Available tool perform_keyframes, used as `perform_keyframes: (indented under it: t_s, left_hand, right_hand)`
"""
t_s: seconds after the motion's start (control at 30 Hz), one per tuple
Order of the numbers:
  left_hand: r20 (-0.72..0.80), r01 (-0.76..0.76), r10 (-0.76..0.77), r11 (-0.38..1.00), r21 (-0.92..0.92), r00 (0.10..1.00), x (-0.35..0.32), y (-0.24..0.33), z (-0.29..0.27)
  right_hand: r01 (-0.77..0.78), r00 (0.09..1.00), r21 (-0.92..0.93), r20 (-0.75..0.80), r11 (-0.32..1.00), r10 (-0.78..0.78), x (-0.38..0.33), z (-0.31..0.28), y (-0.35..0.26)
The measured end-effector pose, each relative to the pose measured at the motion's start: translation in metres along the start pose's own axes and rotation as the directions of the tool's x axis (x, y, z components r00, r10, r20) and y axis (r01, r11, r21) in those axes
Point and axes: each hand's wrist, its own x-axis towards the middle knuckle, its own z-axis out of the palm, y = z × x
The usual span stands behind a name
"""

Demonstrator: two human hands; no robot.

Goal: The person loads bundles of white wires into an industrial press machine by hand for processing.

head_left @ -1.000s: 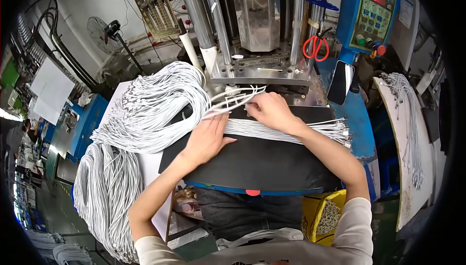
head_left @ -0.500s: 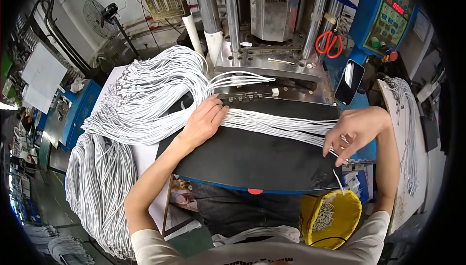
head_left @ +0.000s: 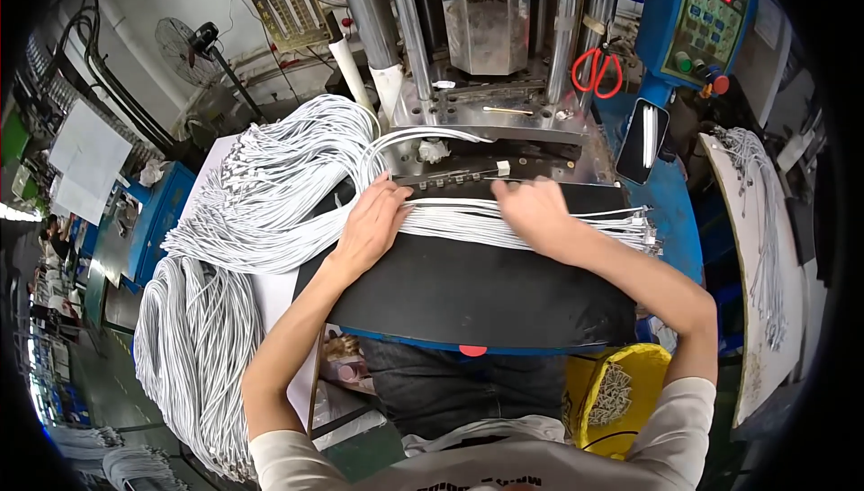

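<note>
A flat bundle of white cables [head_left: 450, 221] runs across the black mat [head_left: 468, 293]. Its small plug ends [head_left: 646, 232] lie at the mat's right side. My left hand [head_left: 367, 225] is closed over the bundle's left part, fingers together. Above the middle of the same cables is my right hand [head_left: 538, 214]; its fingers are bent and smeared by motion, so whether anything is in them cannot be made out. Just beyond those fingertips, a small white block [head_left: 503, 168] sits on a narrow metal mould bar [head_left: 454, 179]. Several white cables arch over the metal bed at upper left.
A big heap of white cables [head_left: 279, 176] covers the left side, with another hank [head_left: 193, 347] hanging below. Behind the mat stands a press with steel columns [head_left: 409, 32]. Red-handled scissors [head_left: 597, 72], a phone [head_left: 643, 142] and a blue control box [head_left: 697, 32] are at right; a yellow bin [head_left: 643, 383] is below.
My right hand has moved left from the bundle's right end to its middle, uncovering the plug ends. A clear, crumpled-looking bit now shows on the metal bed. My left hand stays on the cables.
</note>
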Motion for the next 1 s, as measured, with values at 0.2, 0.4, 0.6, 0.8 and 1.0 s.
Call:
perform_keyframes:
  t_s: [0.2,0.4,0.6,0.8,1.0]
  left_hand:
    - [-0.033,0.034,-0.032,0.998,0.052,0.999,0.006,0.011,0.001]
    - [-0.078,0.192,-0.193,0.981,-0.018,0.978,0.023,0.036,0.011]
    - [0.012,0.515,-0.535,0.805,-0.294,0.845,0.033,0.044,-0.003]
    - [0.726,0.700,-0.156,0.459,-0.547,0.670,0.057,0.127,-0.004]
    - [0.892,0.808,-0.087,-0.391,-0.440,0.444,0.028,0.135,0.018]
  right_hand:
    - [-0.124,0.970,-0.088,-0.218,0.988,0.103,-0.090,-0.074,0.058]
    - [-0.130,0.962,-0.161,-0.258,0.978,0.085,-0.111,-0.087,0.067]
    - [-0.191,0.970,-0.161,-0.184,0.968,0.161,-0.134,-0.079,0.082]
    - [-0.326,0.943,0.031,-0.057,0.945,0.327,-0.093,-0.078,0.065]
    - [0.130,0.972,0.397,0.129,0.909,-0.196,-0.067,-0.082,-0.002]
